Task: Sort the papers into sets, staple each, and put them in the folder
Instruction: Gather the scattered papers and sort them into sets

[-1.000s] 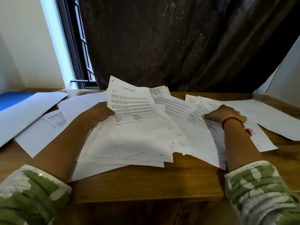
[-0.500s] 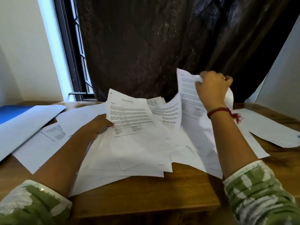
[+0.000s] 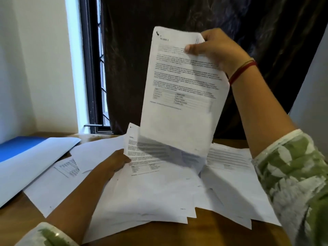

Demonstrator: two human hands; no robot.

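The right hand [image 3: 214, 48] is up at about one o'clock in the view, pinching the raised sheet [image 3: 182, 96] at its top right corner. The thumb lies across the printed face and the other fingers are curled behind the paper, mostly hidden. A red thread bracelet [image 3: 243, 71] circles that wrist. The raised sheet hangs nearly upright and slightly tilted, showing paragraphs of text, a small table and a dark mark at its top left corner. Its blurred lower edge hangs just over the pile of papers [image 3: 150, 197]. The pile sprawls across the wooden table [image 3: 213, 228] from the centre of the view down to six o'clock, its sheets overlapping at loose angles. The left hand [image 3: 117, 161], at the pile's ten o'clock, grips the left edge of the top sheet [image 3: 147, 162]. The thumb rests on the print, and whether the other fingers are spread or together beneath the paper cannot be told. More printed sheets [image 3: 229, 160] lie at the pile's three o'clock. A page with a small grid [image 3: 69, 167] lies flat at its nine o'clock. The blue folder [image 3: 16, 148] sits at nine o'clock in the view, partly covered by a large blank sheet [image 3: 35, 160]. A dark curtain [image 3: 177, 15] fills twelve o'clock, with a window [image 3: 92, 68] at eleven.
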